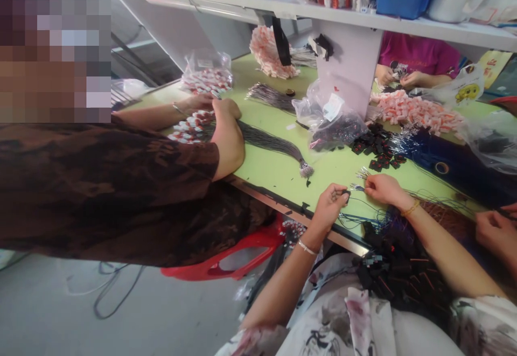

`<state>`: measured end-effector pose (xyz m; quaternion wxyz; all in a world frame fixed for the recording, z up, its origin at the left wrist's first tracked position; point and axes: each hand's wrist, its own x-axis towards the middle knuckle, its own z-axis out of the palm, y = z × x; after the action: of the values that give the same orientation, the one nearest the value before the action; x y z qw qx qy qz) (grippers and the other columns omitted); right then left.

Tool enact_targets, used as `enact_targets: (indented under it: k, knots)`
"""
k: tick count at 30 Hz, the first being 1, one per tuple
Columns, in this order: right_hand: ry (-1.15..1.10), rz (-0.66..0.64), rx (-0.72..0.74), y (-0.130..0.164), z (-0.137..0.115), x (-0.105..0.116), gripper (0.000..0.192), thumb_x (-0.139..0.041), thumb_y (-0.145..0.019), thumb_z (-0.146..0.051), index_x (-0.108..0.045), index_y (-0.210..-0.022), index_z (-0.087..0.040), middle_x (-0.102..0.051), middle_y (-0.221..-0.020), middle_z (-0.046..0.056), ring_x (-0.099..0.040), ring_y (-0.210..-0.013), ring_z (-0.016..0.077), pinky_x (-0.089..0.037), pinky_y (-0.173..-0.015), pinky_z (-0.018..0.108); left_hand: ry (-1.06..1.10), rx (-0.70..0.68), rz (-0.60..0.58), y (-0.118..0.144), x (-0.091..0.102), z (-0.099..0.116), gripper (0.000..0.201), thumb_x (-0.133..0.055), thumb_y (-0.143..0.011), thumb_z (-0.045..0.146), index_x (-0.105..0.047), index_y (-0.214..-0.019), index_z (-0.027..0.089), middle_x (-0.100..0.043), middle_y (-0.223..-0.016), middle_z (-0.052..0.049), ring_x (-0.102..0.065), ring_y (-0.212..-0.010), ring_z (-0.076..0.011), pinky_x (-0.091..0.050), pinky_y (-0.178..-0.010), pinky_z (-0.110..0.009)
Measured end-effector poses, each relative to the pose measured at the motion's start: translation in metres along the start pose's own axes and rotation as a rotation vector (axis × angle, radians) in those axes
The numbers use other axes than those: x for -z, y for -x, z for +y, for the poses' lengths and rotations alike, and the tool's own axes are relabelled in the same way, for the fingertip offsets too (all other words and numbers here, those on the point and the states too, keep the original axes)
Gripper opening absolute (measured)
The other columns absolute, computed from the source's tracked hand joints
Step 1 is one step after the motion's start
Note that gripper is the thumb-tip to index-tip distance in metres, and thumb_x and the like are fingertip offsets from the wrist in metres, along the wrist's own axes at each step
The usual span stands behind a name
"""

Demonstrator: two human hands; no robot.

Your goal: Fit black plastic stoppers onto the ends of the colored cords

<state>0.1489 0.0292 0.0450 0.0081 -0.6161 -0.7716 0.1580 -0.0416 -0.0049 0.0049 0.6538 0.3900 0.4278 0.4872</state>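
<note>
My left hand (330, 204) pinches a small black connector (346, 193) at the near edge of the green table (274, 167). My right hand (383, 189) holds a thin blue wire with bare metal tips (357, 187), its end pointing at the connector. The two hands are almost touching. A tangle of blue wires (363, 216) lies under them, and a heap of wired black connectors (399, 270) rests on my lap.
A person in a dark brown top leans over the table at left, hands (222, 109) on a grey wire bundle (274, 143). Loose black connectors (377, 148), plastic bags (329, 116), pink-white part piles (416, 109), another worker's hands (404, 78) behind, a hand (495, 227) at right, a red stool (238, 253).
</note>
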Motion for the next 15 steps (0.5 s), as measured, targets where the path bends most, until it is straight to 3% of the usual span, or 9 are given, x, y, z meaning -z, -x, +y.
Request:
enact_targets:
  k: [8,15]
  knots:
    - [0.083,0.01,0.069,0.003,0.003,0.001,0.014,-0.053,-0.084,-0.028,-0.063,-0.086,-0.019,-0.067,-0.078,0.007,-0.054,-0.064,0.0176,-0.026,-0.056,0.027,-0.014,-0.064,-0.025,0.001,-0.006,0.001,0.025,-0.075,-0.066,0.024,-0.061,-0.085,0.016,-0.058,-0.073,-0.001,-0.053,-0.067,-0.0105,-0.043,-0.06,-0.022]
    - [0.09,0.003,0.088,0.002,0.005,-0.001,0.014,-0.05,-0.083,-0.021,-0.06,-0.075,-0.019,-0.065,-0.075,0.007,-0.054,-0.063,0.018,-0.023,-0.055,0.028,-0.004,-0.059,-0.042,0.002,-0.015,0.002,0.025,-0.074,-0.066,0.026,-0.061,-0.085,0.015,-0.058,-0.073,-0.001,-0.051,-0.065,-0.01,-0.042,-0.06,-0.023]
